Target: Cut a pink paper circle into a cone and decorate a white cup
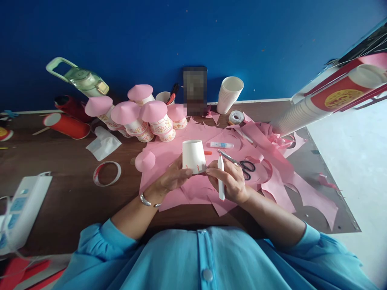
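An upside-down white paper cup with small red marks near its rim sits between my hands above pink paper. My left hand grips the cup's lower edge from the left. My right hand touches the cup's right edge with thumb and forefinger and holds a white marker pen upright, red tip up. A loose pink paper cone lies just left of the cup. Black-handled scissors and a glue stick lie just beyond my right hand.
Several cups topped with pink cones stand behind. Pink paper sheets and scraps cover the right of the wooden table. A stack of white cups, tape roll, cut cup rim, power strip, green bottle surround.
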